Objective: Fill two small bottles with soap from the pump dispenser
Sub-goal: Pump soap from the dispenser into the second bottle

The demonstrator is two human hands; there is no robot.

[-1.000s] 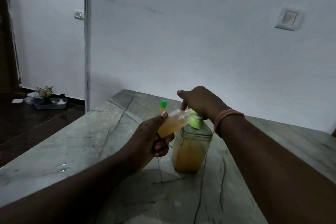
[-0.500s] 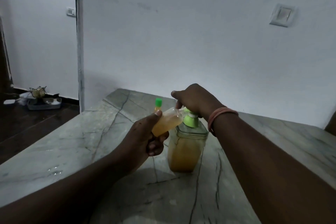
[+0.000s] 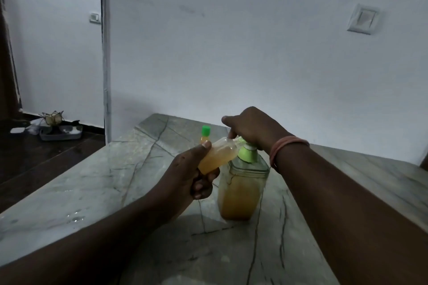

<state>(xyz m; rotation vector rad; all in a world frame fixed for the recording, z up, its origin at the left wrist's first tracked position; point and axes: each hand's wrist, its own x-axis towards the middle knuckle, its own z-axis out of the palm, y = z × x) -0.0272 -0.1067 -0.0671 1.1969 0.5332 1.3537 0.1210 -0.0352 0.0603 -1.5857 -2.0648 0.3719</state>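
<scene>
A clear pump dispenser (image 3: 240,192) with amber soap and a green collar stands on the marble table (image 3: 92,183). My right hand (image 3: 252,127) lies on top of its pump head, which it hides. My left hand (image 3: 187,176) grips a small clear bottle (image 3: 217,155), tilted with its open neck up against the pump's spout; amber soap fills most of it. A second small bottle (image 3: 205,134) with a green cap stands upright behind, apart from both hands.
A white wall rises right behind the table, with a switch plate (image 3: 362,18) on it. Drops of liquid (image 3: 75,216) lie on the table's left part. On the dark floor at the left sits a tray (image 3: 58,133) with small items.
The hands, the tilted bottle and the dispenser keep the same pose; only the view has shifted slightly. No visible change in the soap level.
</scene>
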